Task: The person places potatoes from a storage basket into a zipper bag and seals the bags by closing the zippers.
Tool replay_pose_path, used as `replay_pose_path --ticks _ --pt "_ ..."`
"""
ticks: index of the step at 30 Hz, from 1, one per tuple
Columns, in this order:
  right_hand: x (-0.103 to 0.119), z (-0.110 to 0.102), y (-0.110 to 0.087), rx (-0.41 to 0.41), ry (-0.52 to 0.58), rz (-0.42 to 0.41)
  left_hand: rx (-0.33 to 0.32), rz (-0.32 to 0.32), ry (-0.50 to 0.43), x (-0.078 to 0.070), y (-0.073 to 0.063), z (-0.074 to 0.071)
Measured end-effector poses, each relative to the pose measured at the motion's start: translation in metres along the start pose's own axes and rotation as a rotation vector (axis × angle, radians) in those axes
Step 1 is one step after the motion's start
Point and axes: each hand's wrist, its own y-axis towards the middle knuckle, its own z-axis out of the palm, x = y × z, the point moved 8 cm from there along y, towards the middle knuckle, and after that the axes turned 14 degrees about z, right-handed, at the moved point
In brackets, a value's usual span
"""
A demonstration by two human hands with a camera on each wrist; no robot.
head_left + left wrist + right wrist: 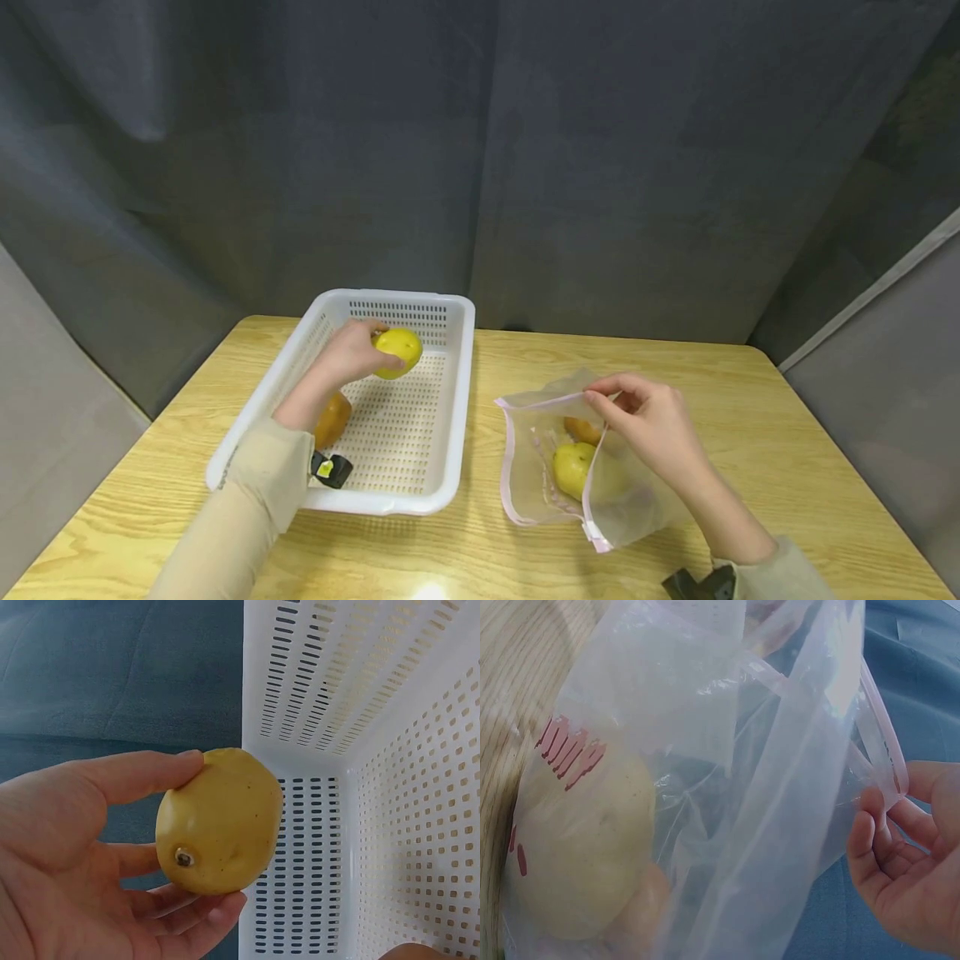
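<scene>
While the left hand (354, 352) holds a yellow fruit (399, 352) up over the white plastic basket (460, 400), the right hand (652, 417) pinches the pink edge of a see-through zip bag (637, 504). The left thumb and fingers are curled round the fruit, and the left wrist view shows a little dark stem spot on its skin. It sits near the far end of the basket, well apart from the bag. An orange fruit (334, 419) is down in the basket, close to the left arm.

The bag stands on the wooden table (480, 550), to the right of the basket. Its mouth gapes wide. Inside it are another yellow fruit (573, 468) and, just behind that, another orange fruit (582, 430).

I think the step in hand is taking this fruit out of the basket to put in the bag. The next move looks like it needs the left hand to go up over the basket's side and across to the bag. The right hand should keep its pinch, because the soft bag could flop shut. The fruit looks smooth and might slip, so it needs a snug hold.
</scene>
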Motion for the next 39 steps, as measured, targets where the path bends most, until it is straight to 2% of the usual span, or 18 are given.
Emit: replay_pose_path --ticks 5,13,21,30,39 --pt "0.000 0.001 0.000 0.001 -0.002 0.002 0.007 0.020 -0.004 -0.003 0.000 0.002" --pt "-0.001 0.001 0.000 0.000 0.003 -0.001 -0.001 0.029 -0.015 -0.013 -0.001 -0.003" --pt "-0.001 0.001 0.000 0.003 0.005 -0.006 -0.012 0.094 0.002 -0.026 -0.004 -0.011" --pt "0.001 0.001 0.001 -0.003 -0.006 -0.003 -0.018 0.101 0.019 -0.035 -0.008 -0.013" --pt "-0.001 0.001 0.001 0.003 -0.013 0.009 -0.012 0.170 0.054 -0.057 -0.012 -0.010"
